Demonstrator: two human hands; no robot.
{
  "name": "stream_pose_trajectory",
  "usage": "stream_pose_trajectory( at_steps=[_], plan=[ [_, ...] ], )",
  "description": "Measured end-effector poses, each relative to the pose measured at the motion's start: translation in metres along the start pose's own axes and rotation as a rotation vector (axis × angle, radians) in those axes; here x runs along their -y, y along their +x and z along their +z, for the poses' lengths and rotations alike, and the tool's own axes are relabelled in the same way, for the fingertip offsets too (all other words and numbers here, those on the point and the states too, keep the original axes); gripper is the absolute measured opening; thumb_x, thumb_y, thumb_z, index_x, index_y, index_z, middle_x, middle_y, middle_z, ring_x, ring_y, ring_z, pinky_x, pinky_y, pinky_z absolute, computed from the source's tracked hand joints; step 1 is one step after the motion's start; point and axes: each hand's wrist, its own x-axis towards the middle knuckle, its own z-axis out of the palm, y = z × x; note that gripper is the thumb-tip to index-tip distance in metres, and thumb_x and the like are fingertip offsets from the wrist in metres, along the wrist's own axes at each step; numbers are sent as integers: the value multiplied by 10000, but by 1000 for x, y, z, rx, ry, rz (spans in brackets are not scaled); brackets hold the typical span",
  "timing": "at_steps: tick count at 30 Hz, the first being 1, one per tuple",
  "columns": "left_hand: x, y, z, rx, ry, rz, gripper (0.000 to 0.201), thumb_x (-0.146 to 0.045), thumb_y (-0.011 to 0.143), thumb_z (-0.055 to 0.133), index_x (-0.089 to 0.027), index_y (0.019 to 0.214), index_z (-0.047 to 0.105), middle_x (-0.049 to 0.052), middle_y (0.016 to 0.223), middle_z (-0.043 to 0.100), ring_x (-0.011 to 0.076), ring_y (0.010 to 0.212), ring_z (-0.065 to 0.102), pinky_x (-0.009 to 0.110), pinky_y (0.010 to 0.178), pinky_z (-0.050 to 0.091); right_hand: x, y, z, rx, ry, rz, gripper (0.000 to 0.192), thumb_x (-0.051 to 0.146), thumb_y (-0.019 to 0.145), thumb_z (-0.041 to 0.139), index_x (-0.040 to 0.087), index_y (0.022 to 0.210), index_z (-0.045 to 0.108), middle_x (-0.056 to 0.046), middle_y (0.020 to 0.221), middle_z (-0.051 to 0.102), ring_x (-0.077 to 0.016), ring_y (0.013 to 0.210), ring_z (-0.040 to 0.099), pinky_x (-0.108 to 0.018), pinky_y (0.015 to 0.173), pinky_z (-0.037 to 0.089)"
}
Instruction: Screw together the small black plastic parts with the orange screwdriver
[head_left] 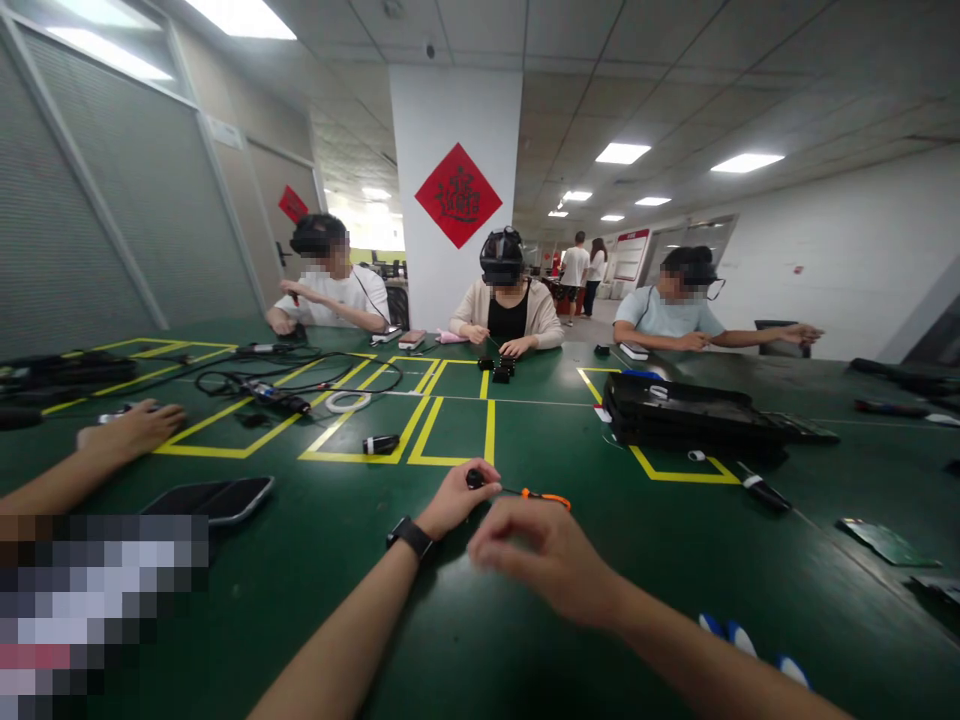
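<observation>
Left hand (455, 497) pinches a small black part (475, 479); right hand (541, 555) hovers near.

The tabletop (525, 640) is a smooth green mat with a soft sheen, marked with glossy yellow tape (450, 461). The smartphone (214, 497) shows glossy black glass. The small part (475, 479) looks like black plastic, its cord (544, 496) orange.

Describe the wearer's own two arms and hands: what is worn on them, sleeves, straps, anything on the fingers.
Both forearms are bare, with no sleeve in view. The left hand has a black watch with a black band and dark square face strapped at the wrist. The right hand shows no watch, strap or glove. The picture does not settle whether there are rings on either hand.
</observation>
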Motion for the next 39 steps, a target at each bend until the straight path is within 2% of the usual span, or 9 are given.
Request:
stream_pose_trajectory(
  at_steps=[4,7,9,12,19,25,31,34,39],
  plan=[
    [4,2,1,-3,45,25,204,-318,689,626,-144,786,586,30,797,605,140,748,545,273,724,411,-68,-2,-19,-238,-340,85,282,288,872,407,199,1115,518,-73,1092,533,-198,1066,442,-388,946,341],
    [7,3,2,3,64,43,192,-311,694,623,-146,784,585,30,819,606,138,772,549,276,756,406,-114,-10,-26,-225,-467,173,345,292,879,367,195,1198,456,-89,1156,496,-204,1107,408,-401,962,318],
    [6,3,2,14,75,37,189,-309,695,623,-146,784,585,30,814,608,139,772,551,279,763,407,-127,-14,-26,-190,-487,201,315,274,888,335,180,1130,512,-91,1096,523,-196,1059,440,-386,941,336],
    [3,1,2,20,87,20,193,-310,695,623,-149,793,585,30,816,608,144,775,551,285,767,410,-128,-14,-24,-133,-491,182,260,252,880,354,180,1001,572,-80,1013,545,-188,990,467,-363,902,358],
    [-4,0,4,-13,110,3,231,-389,720,577,-162,767,583,18,786,599,148,757,540,280,747,406,-116,-15,-28,-104,-447,199,184,272,810,504,196,970,555,-51,947,553,-184,901,490,-332,816,402],
    [-5,0,4,-14,95,-24,234,-386,730,560,-156,767,580,19,758,595,144,718,532,275,716,408,-114,-16,-27,-88,-443,123,265,225,895,315,195,998,557,-64,1011,533,-169,992,464,-334,911,359],
    [-5,0,4,3,96,-7,202,-343,724,573,-160,807,585,19,777,596,146,738,539,278,726,406,-119,-17,-27,-146,-437,140,171,193,829,451,191,977,536,-55,965,536,-173,919,484,-325,838,398],
    [-5,0,5,-2,96,-14,204,-334,710,587,-161,819,582,17,781,596,149,746,543,285,737,407,-119,-17,-27,-153,-424,154,200,208,793,511,190,992,530,-52,968,534,-174,912,487,-321,831,402],
    [-4,0,4,11,75,-29,216,-330,711,586,-161,845,576,15,794,599,144,753,546,286,757,405,-117,-16,-27,-149,-431,161,216,199,858,381,183,961,570,-63,972,536,-172,956,476,-332,879,374]
  ],
)
